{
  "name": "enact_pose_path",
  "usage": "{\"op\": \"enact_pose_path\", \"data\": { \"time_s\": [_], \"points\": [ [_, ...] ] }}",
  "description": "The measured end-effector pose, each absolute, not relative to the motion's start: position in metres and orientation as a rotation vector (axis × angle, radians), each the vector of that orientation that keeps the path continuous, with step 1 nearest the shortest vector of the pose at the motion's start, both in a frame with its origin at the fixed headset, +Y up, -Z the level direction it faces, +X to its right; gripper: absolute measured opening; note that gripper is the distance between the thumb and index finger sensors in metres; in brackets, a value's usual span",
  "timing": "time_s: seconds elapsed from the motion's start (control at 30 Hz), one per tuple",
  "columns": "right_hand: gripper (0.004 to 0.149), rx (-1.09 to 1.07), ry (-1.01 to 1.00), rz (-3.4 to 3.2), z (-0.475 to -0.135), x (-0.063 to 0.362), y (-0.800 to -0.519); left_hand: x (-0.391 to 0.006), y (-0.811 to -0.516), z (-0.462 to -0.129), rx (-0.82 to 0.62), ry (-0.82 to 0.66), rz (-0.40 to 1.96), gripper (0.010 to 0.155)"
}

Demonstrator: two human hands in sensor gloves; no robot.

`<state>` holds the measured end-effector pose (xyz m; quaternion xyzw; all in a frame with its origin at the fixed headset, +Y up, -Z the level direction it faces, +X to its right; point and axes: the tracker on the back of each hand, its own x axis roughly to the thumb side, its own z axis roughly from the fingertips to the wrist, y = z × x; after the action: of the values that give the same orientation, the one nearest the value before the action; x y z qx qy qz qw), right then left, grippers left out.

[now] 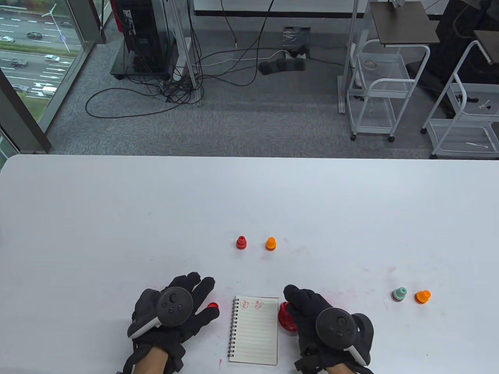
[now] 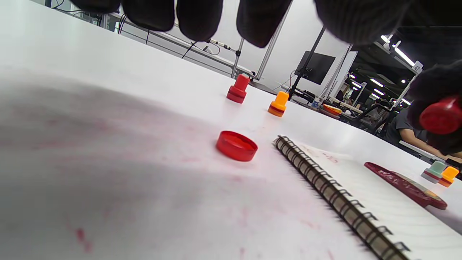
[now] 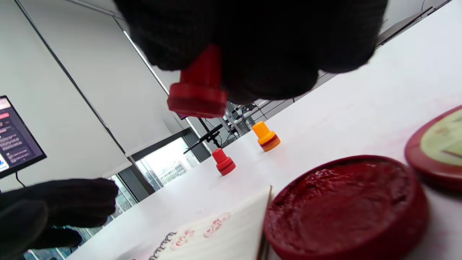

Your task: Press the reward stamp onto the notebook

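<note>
The spiral notebook [image 1: 253,335] lies open at the table's front, with two red prints at the top of its lined page. My right hand [image 1: 298,307] hovers just right of it and grips a red stamp [image 3: 199,94], face down, above the open red ink pad [image 3: 346,206]. In the table view the hand hides this stamp. Left of the notebook my left hand [image 1: 187,298] stays open with its fingers spread. A small red cap [image 2: 236,145] lies on the table by its fingertips.
A red stamp [image 1: 241,242] and an orange stamp [image 1: 271,244] stand behind the notebook. A green stamp [image 1: 399,294] and another orange one [image 1: 422,297] stand at the right. The ink pad's lid [image 3: 438,144] lies beside the pad.
</note>
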<state>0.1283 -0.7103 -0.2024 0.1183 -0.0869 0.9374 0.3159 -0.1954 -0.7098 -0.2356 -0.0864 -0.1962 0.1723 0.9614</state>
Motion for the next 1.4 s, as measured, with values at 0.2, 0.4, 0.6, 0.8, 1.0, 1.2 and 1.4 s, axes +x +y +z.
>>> {"op": "enact_pose_path", "data": {
  "time_s": [0.2,0.4,0.6,0.8,1.0,1.2,1.4],
  "points": [
    [0.044,0.366,-0.19,2.679,-0.203,0.12,-0.718,-0.196,-0.703,-0.233,-0.145,-0.396,0.348,0.081],
    [0.044,0.407,-0.082,2.801,-0.207,0.112,-0.729,-0.196,-0.702,-0.233,-0.155,-0.384,0.351,0.081],
    [0.042,0.438,0.009,2.879,-0.211,0.104,-0.737,-0.196,-0.703,-0.233,-0.173,-0.38,0.355,0.08],
    [0.042,0.419,0.027,2.94,-0.211,0.1,-0.735,-0.195,-0.703,-0.233,-0.183,-0.382,0.349,0.08],
    [0.042,0.4,0.039,2.964,-0.212,0.099,-0.733,-0.195,-0.704,-0.233,-0.211,-0.38,0.355,0.08],
    [0.041,0.392,0.083,3.04,-0.217,0.091,-0.729,-0.194,-0.705,-0.232,-0.224,-0.384,0.351,0.08],
    [0.042,0.415,0.071,3.057,-0.215,0.091,-0.729,-0.192,-0.705,-0.232,-0.229,-0.387,0.343,0.08]
  ]
}}
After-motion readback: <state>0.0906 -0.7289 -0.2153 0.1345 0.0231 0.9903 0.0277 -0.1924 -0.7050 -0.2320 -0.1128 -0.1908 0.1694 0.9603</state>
